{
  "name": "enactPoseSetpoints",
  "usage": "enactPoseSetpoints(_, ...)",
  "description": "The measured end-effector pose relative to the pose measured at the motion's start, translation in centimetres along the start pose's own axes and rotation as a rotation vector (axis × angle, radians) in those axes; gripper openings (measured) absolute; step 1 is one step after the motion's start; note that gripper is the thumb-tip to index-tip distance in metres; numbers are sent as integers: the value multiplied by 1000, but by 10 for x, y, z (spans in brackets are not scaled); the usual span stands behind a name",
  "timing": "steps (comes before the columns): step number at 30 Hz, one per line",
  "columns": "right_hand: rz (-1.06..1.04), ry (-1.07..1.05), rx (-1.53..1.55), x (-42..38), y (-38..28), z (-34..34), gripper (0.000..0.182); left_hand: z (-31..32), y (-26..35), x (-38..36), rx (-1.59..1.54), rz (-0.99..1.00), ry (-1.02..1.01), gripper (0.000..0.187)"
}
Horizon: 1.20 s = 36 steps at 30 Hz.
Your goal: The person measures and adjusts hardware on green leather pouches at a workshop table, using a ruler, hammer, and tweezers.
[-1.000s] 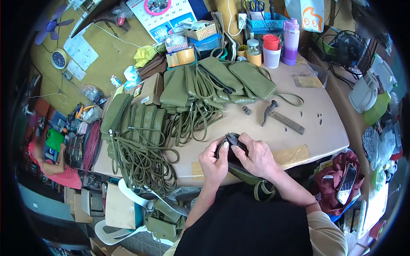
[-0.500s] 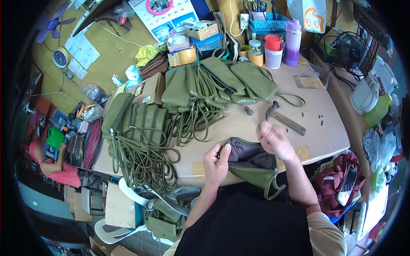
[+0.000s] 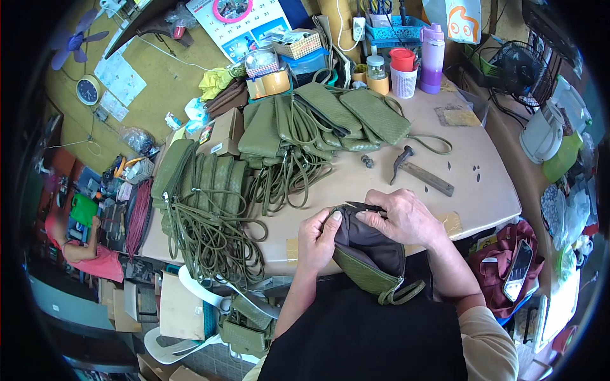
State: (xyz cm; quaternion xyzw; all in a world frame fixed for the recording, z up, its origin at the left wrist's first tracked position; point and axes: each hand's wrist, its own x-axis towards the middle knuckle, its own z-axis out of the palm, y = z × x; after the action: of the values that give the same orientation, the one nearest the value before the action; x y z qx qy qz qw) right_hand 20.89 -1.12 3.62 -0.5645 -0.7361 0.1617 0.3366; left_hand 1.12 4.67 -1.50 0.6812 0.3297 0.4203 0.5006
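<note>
A green woven-textured zip pouch (image 3: 370, 269) with a dark lining hangs open at the table's front edge, its wrist strap loop toward my body. My left hand (image 3: 319, 240) pinches its left rim between thumb and fingers. At the upper rim, my right hand (image 3: 406, 219) is closed around a small dark pointed tool (image 3: 368, 207), its tip toward my left thumb. The tool's exact kind cannot be made out, as my fingers cover much of it. Beyond my right hand lies a hammer (image 3: 422, 174), with small dark metal pieces (image 3: 367, 161) to its left.
Stacked green pouches (image 3: 267, 130) and a heap of green straps (image 3: 216, 235) fill the table's left and back. A purple bottle (image 3: 432, 60) and a red-lidded cup (image 3: 403, 73) stand behind. A maroon bag (image 3: 502, 273) sits at right. Another person (image 3: 95, 260) works at far left.
My right hand has come down and left onto the pouch's upper rim, where the dark pointed tool now shows. The pouch has tilted, its strap end lower. My left hand keeps its pinch.
</note>
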Motion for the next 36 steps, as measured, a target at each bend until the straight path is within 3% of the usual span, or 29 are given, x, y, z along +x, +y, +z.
enactPoseSetpoints(2,-19,-46,0,4,5,-5,30,-8,1,3,42,-11,-38,24)
enactPoseSetpoints(4,-21,-38,264,11,18,-7,28,-16,4,10,82,-22,-75,24)
enactPoseSetpoints(7,-16,-81,301,19,22,-12,29,-30,13,29,-253,-172,-209,21)
enactPoseSetpoints(10,-48,-76,359,25,18,-8,28,-47,9,47,-197,-162,-363,24)
enactPoseSetpoints(30,18,-143,500,26,24,10,20,-38,23,40,-105,-103,-436,27)
enactPoseSetpoints(36,3,-182,550,29,32,16,19,-36,20,40,-128,-174,-500,28)
